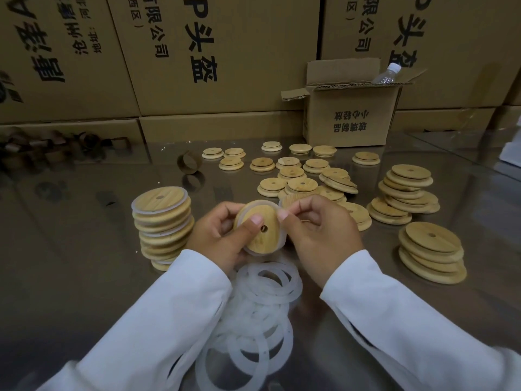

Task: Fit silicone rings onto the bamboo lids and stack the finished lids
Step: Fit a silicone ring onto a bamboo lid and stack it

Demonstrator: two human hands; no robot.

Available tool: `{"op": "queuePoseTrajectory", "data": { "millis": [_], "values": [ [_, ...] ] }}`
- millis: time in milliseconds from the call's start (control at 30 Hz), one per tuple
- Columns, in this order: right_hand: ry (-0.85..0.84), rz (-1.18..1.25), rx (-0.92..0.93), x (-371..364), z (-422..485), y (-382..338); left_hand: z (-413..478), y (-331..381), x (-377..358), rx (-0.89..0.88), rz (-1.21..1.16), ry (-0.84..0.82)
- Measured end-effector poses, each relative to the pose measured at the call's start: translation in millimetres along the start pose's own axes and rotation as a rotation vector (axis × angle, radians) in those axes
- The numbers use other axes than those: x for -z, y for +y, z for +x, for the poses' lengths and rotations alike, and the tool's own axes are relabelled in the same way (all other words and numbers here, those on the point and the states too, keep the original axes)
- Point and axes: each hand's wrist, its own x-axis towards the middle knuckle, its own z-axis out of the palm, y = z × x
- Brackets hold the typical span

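Note:
My left hand (217, 238) grips a round bamboo lid (260, 235) with a small hole, thumb pressed on its face. A translucent silicone ring (279, 244) sits around the lid's rim. My right hand (318, 230) pinches that ring at the lid's upper right edge. Below the hands lies a loose pile of silicone rings (253, 320). A stack of lids with rings fitted (162, 224) stands to the left. Bare lids (298, 176) lie scattered behind, and stacks of bare lids (431, 252) stand to the right.
The work surface is a shiny metal table (84, 235). Large cardboard cartons (197, 66) wall the back. A small open carton (349, 111) holds a plastic bottle (387, 73). Cardboard tube rings (189, 162) lie at the back left.

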Motion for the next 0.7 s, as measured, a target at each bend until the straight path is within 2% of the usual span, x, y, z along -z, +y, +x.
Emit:
{"op": "queuePoseTrajectory", "data": {
  "millis": [167,400,533,700],
  "values": [
    [0.065,-0.084,0.123,-2.4,-3.8,0.8,1.1,1.3,-2.0,0.028,-0.061,0.011],
    [0.131,-0.212,0.175,-1.2,-5.8,-1.5,0.1,-1.4,-5.4,0.05,-0.065,-0.011],
    [0.135,-0.253,0.089,-1.2,-3.3,-2.4,-1.2,-1.6,-4.8,0.015,-0.011,-0.006],
    [0.126,-0.15,-0.089,0.8,1.7,-1.2,-0.9,-0.9,-2.8,-0.021,0.062,-0.016]
  ]
}}
